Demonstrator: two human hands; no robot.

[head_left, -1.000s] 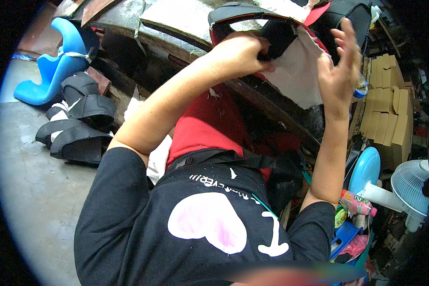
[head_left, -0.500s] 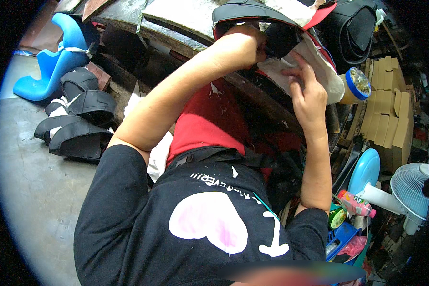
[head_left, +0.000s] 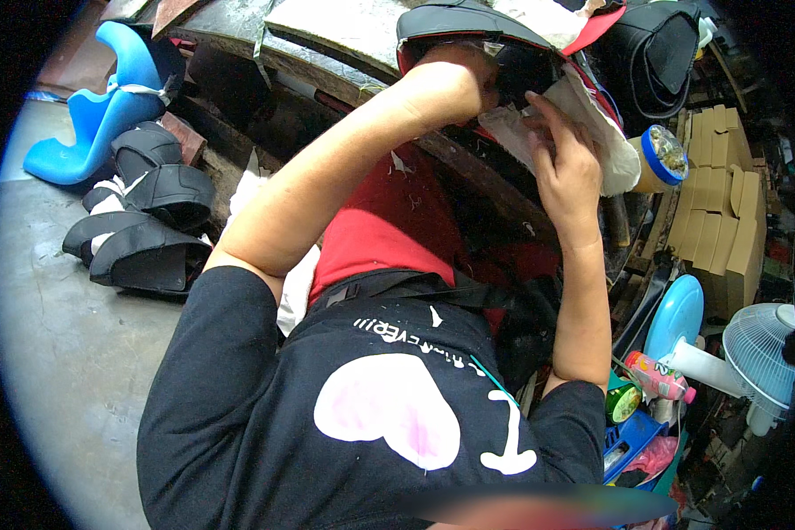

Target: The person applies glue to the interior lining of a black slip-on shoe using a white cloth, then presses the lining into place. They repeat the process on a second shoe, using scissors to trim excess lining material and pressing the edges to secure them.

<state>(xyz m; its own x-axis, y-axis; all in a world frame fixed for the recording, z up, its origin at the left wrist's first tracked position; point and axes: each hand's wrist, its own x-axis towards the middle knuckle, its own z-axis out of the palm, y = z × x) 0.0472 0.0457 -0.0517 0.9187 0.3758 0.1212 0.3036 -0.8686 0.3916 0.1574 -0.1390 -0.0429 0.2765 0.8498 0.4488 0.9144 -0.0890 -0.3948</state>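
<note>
A black shoe upper [head_left: 468,25] with a red edge lies at the near side of the workbench, its opening towards me. My left hand [head_left: 458,78] reaches into that opening, and the upper hides its fingers. From the upper's right side hangs a white cloth lining [head_left: 605,132]. Against this lining rests my right hand [head_left: 567,172], index finger stretched out, the others loosely bent and apart; nothing shows gripped in it. Just right of the cloth is a clear jar with a blue rim [head_left: 662,157], holding something yellowish.
More black uppers lie on the bench at right [head_left: 649,57] and on the grey floor at left [head_left: 150,252], beside a blue moulded plastic piece [head_left: 97,119]. Stacked cardboard boxes [head_left: 720,212], a fan [head_left: 760,358] and a pink bottle [head_left: 658,377] stand to the right.
My right hand has shifted slightly left along the white lining, its index finger reaching up towards the upper's opening. My left hand remains inside the upper, moved only a little.
</note>
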